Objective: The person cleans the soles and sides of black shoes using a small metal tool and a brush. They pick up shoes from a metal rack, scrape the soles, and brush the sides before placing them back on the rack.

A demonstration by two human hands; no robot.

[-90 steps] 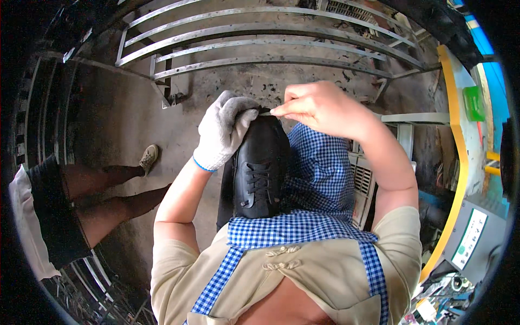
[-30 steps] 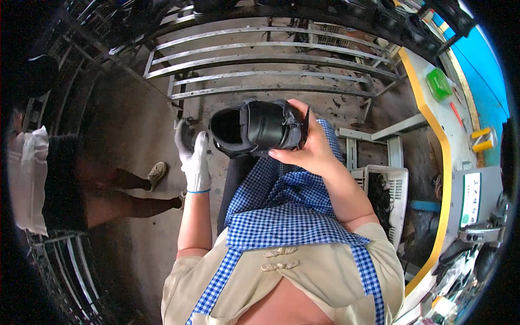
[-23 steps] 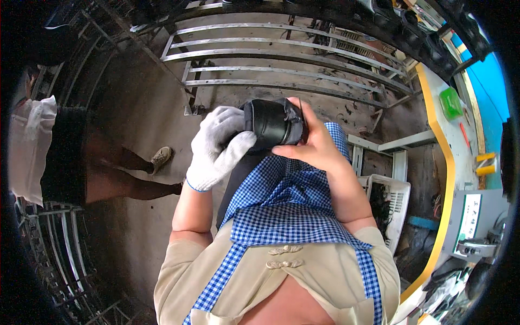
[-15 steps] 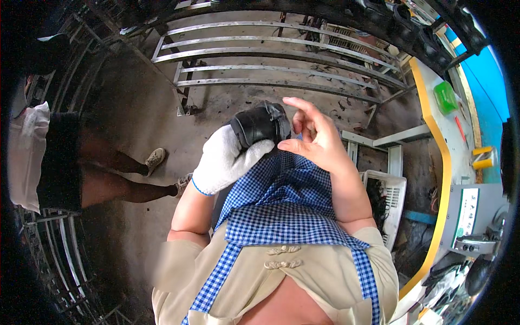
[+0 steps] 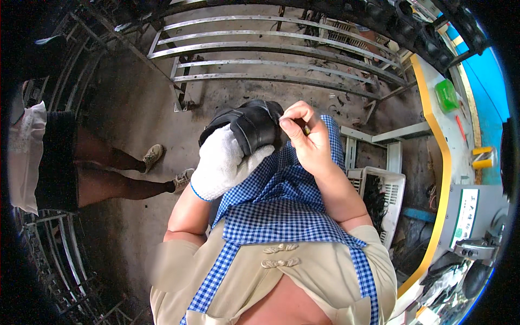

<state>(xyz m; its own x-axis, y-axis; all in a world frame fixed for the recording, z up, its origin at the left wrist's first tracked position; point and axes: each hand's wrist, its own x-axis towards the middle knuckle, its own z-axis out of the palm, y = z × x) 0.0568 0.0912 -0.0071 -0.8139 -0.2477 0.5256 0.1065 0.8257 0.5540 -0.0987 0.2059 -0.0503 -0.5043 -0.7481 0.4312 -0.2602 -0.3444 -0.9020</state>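
Note:
My left hand, in a white knit glove, grips a black leather shoe above my lap. The gloved thumb lies along the shoe's near side, while the other fingers are hidden behind or inside it. At the shoe's right end, my bare right hand pinches with thumb and forefinger close to the edge. A small yellowish bit shows between the curled fingers of that hand; what it belongs to is hidden.
Ahead stands a low metal rack. A white crate of dark pieces sits right of my lap. Along the right runs a yellow-edged bench with a green container and a grey machine. Another person stands at left.
The shoe has turned in my left hand, so more of it shows toward the left. My right hand has gone from spread fingers to a pinch at the shoe's edge.

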